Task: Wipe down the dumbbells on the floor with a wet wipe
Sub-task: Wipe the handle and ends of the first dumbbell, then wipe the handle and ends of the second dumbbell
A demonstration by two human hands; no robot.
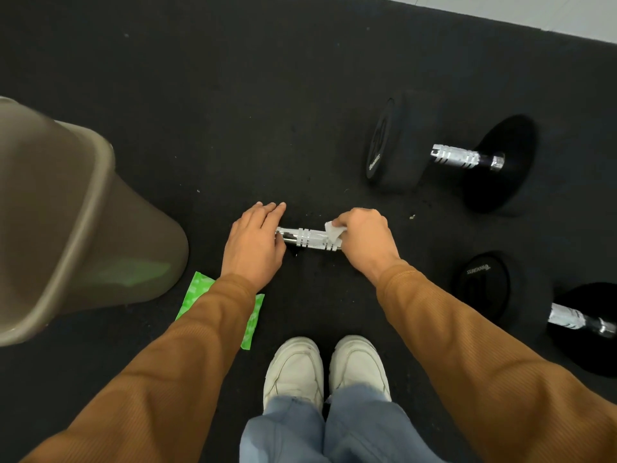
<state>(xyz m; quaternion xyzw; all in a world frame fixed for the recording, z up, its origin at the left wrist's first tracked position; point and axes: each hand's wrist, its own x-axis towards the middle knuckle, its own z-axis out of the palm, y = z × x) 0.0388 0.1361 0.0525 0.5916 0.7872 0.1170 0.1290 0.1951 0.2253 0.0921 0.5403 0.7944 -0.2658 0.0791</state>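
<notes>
Nearest the lens are my ribbed rust-brown sleeves [187,362], pale jeans [300,432] and white shoes [327,365]. Beyond the toes, the dumbbell [305,238] under treatment lies crosswise on the black rubber floor [233,111]. Its dark heads are hard to separate from the floor, so only the chromed handle reads clearly.

Grip state: my left hand [255,243] lies flat, fingers straight, over the left end as a brace. My right hand [365,242] is curled round the wet wipe [334,230], wrapping it on the right end of the handle.

Procedure, as I judge it: hold the brace firm so the round heads cannot roll. Draw the wipe along the handle while twisting, so the cloth reaches the knurled bands and the grooves between them. Expect drag on the knurling; smooth chrome will slip.

A second dumbbell [447,155] lies farther off and a third dumbbell [534,315] at my right, both well apart. A green wipe pack [197,292] lies partly under my left sleeve, beside a taupe plastic bin [66,212].
</notes>
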